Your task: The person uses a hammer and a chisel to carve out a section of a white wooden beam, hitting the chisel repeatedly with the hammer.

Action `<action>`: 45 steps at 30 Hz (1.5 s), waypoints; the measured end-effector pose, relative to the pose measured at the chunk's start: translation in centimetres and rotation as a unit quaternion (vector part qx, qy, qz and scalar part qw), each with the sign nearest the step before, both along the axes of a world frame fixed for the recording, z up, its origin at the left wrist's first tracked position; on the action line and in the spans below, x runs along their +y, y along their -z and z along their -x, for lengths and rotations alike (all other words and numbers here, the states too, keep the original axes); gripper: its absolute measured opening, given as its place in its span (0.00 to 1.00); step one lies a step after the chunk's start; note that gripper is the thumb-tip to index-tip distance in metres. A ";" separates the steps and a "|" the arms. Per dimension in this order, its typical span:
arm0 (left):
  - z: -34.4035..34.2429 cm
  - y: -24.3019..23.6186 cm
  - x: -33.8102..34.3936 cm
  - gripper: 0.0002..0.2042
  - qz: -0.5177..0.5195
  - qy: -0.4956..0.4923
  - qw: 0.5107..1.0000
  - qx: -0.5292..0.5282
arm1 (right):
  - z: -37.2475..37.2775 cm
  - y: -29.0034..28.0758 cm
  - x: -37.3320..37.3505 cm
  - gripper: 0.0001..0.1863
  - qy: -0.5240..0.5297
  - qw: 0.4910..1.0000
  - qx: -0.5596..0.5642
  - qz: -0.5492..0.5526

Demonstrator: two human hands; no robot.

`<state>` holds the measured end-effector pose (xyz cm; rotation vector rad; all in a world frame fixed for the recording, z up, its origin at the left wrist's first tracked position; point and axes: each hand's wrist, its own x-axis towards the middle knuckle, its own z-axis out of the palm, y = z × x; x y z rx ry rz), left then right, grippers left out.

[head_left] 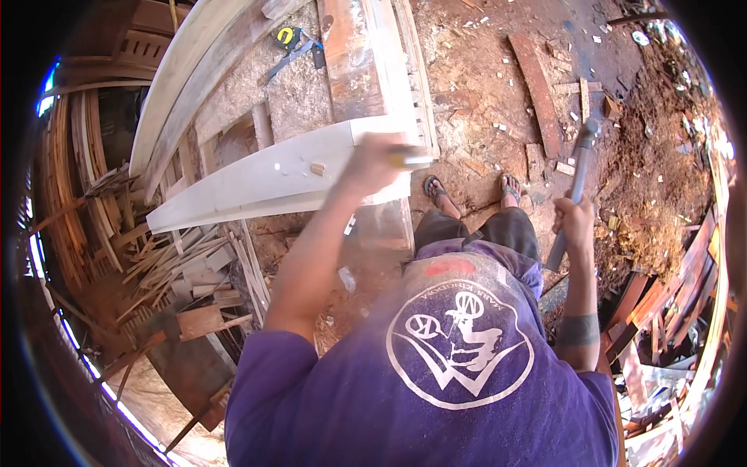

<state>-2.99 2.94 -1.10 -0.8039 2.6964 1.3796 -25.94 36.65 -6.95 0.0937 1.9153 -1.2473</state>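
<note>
We have our left hand (373, 166) over the right end of a long pale board (257, 180), with the fingers closed around a short yellow tool (404, 158); both are smeared by blur, so we cannot tell what kind of tool it is or whether it touches the wood. The board stretches away to our left from that hand, narrowing toward its far left end, and a small wood chip (317, 168) lies on its face, just to the left of our forearm. Our right hand (574, 221) is clenched on the grey handle of a hammer (580, 167), whose head points away from us while the butt of the handle sticks out below the fist. This hand is well apart from the board, out to our right, past our feet in their sandals (510, 187). Beyond the board, on our left, lie a yellow and black tape measure (287, 36) and some curved planks (175, 66). Nearer to us on that side is a heap of wood scraps (191, 265), and a reddish plank (535, 93) lies on the littered dirt floor (475, 86) beyond our feet.
</note>
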 end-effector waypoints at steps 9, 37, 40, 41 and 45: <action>-0.7 -2.1 0.9 0.06 -0.109 -0.295 0.924 0.217 | -0.2 -0.2 1.4 0.06 0.063 0.996 -0.034 0.053; 8.7 3.5 5.6 0.08 0.110 0.090 0.985 -0.094 | -1.5 -1.8 1.9 0.05 0.247 0.920 0.179 0.248; 9.3 2.7 5.6 0.10 0.019 0.058 0.988 -0.139 | -7.5 -3.9 -3.1 0.10 -0.205 0.979 0.001 -0.009; 9.3 2.5 5.7 0.10 0.016 0.060 0.989 -0.138 | -7.3 -2.0 -1.7 0.10 -0.215 0.976 -0.007 -0.028; 8.9 4.2 4.9 0.10 0.075 0.061 0.987 -0.130 | -1.6 2.5 3.7 0.19 -0.084 0.966 0.240 -0.052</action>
